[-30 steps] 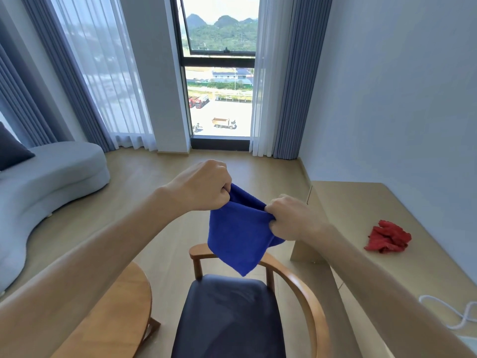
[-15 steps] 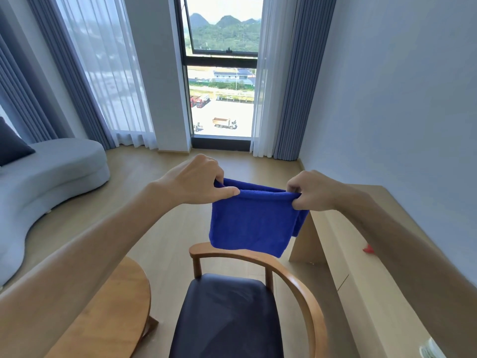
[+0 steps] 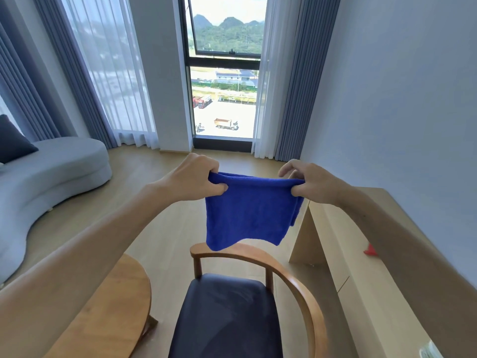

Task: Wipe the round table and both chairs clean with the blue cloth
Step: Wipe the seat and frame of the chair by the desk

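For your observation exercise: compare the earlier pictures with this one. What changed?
The left hand and right hand moved apart and pulled the bunched cloth out flat by its top edge. Both still pinch it above the chair; the table is unchanged.

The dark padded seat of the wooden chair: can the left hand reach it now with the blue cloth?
Probably yes. The dark padded seat lies bare below the blue cloth, nothing between. But the left hand and the right hand both pinch the cloth's top edge, so one must release or both must lower.
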`<state>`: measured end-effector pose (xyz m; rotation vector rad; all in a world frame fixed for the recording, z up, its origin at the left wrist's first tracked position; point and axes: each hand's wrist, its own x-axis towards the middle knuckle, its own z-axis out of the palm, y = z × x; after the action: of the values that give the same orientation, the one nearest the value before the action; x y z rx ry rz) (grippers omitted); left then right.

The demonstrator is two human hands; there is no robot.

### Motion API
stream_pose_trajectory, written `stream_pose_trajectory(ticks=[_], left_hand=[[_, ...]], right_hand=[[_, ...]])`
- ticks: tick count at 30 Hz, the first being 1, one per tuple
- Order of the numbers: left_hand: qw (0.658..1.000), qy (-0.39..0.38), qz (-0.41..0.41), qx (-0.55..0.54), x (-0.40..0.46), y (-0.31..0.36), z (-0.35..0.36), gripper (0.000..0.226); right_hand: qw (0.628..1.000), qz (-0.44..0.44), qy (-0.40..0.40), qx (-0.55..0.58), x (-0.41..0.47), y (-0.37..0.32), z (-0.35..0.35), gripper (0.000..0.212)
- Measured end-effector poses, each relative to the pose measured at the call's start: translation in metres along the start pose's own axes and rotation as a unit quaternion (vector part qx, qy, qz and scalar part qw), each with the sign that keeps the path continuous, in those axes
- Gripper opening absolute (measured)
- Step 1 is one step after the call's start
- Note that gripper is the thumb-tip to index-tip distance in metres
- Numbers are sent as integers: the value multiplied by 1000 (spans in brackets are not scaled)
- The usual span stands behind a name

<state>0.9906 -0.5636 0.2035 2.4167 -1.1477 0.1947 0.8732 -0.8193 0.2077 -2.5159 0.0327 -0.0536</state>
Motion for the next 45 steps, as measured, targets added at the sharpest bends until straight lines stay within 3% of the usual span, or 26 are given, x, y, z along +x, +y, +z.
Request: stream_pose_trajectory(ticks=[4,7,10,13,17,21,23,24,25,28,29,30,33,34,41,45], left_hand=[[997,-32,-41,-49,-3,3,-1,23],[996,-30,-79,-24,-2,7,4,4],[988,-8,-151,-5,0,14,13,17],[971,-22,-237,-20,0,26,20,22],[911,-64,-327,-243,3,49,28,20],[834,-62,-313,-450,-1,57,24,17],[799,-74,-292,-521,-2,56,18,24],[801,-76,-278,-525,-2,56,17,26],[824,-72,-259,-499,-2,56,18,27],[954,44,-157,-250,-1,50,20,17],[970,79,-134,-188,-1,46,21,21],[973,66,-131,-180,0,39,23,29],[930,-117,-145,-317,-5,34,36,54],[921,-131,-140,-341,-7,36,44,59],[848,-91,-120,-509,-18,44,75,56],[834,-64,-134,-532,-20,51,91,55]], right_hand=[[998,26,-13,52,2,-1,4,27],[990,72,-32,113,4,-3,9,22],[975,122,-25,183,7,-9,19,19],[966,164,44,193,12,-21,35,22],[968,146,33,201,14,-41,58,23],[969,54,-33,237,7,-41,59,30],[967,9,-22,255,4,-35,59,35],[963,0,0,270,5,-32,60,40],[959,-4,24,283,6,-29,61,42],[951,-19,72,299,7,-21,60,41],[951,-21,78,299,6,-17,59,41],[950,-21,84,299,5,-14,59,41],[945,-33,101,310,-1,-6,62,38],[942,-37,103,318,-4,-5,63,37],[878,-50,46,474,-36,24,76,40],[868,-19,30,496,-46,36,94,56]])
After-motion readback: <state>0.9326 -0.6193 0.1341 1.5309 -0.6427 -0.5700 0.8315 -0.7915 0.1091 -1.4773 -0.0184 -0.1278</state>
